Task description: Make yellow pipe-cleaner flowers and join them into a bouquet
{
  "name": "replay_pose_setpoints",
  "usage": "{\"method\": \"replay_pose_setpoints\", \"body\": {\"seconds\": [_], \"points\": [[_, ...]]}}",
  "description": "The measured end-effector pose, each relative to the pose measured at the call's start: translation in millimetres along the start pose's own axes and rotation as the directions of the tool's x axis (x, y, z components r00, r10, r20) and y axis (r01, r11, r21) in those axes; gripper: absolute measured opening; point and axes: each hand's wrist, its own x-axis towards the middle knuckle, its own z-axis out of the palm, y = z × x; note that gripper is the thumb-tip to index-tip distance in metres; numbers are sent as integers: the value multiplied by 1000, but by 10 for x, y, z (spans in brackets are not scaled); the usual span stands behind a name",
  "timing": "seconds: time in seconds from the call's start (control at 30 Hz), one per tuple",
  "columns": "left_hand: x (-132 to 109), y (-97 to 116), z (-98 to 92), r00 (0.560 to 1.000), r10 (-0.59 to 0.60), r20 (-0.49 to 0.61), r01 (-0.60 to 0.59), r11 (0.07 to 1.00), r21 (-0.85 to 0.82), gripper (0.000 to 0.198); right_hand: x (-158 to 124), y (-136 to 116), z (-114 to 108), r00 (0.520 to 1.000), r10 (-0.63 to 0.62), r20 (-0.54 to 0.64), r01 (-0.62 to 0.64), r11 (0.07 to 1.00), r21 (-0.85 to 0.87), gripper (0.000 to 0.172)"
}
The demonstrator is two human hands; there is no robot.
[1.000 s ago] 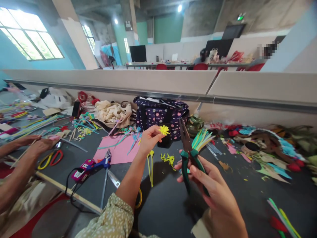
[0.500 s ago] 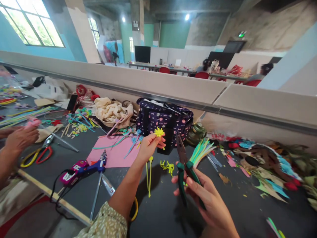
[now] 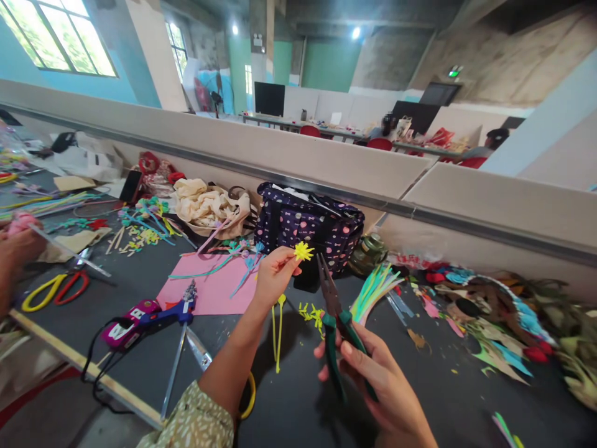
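My left hand (image 3: 275, 274) pinches a small yellow flower (image 3: 304, 251) with pointed petals, held above the dark table. In my right hand (image 3: 373, 373) are long-nose pliers (image 3: 334, 311) with green handles, jaws pointing up and slightly parted. The jaw tips are a short way right of the flower and appear apart from it. Below, yellow cut pieces (image 3: 311, 316) lie in a small pile. Two yellow stems (image 3: 278, 336) rest beside my left forearm. Behind the pliers lies a fan of pastel strips (image 3: 377, 291).
A purple and blue glue gun (image 3: 144, 320) lies left near a pink sheet (image 3: 209, 283). A patterned bag (image 3: 308, 218) and a glass jar (image 3: 369, 254) stand at the back. Scraps (image 3: 494, 336) cover the right. At far left, a co-worker's hand (image 3: 23, 249) is near red-and-yellow-handled scissors (image 3: 58, 291).
The pliers have come left, closer to the flower in my left hand. The flower has turned slightly. The co-worker's hands have shifted left in view, and the whole view has moved a little.
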Motion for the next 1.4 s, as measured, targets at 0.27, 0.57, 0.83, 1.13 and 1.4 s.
{"method": "replay_pose_setpoints", "body": {"seconds": [0.27, 0.57, 0.83, 1.13, 1.4], "points": [[-21, 3, -5, 997, 78, 5, -78, 995, 65, 17, 4, 22, 11, 998, 28, 54, -29, 999, 17, 32], [-53, 19, -33, 985, 169, 38, -173, 971, 163, 15, 0, 29, 15, 998, -7, 69, 7, 1000, -6, 28], [-64, 126, -38, 982, 167, 86, -180, 968, 176, 18, 13, 26, -11, 998, -47, 38, 49, 998, -47, 29], [-43, 144, -23, 986, 133, 98, -147, 977, 154, 15, 15, 35, -81, 994, -103, 23, 106, 974, -201, 24], [-27, 120, -59, 981, 63, 186, -88, 988, 129, 18, 18, 42, -102, 995, -97, 5, 95, 962, -254, 27]]}}
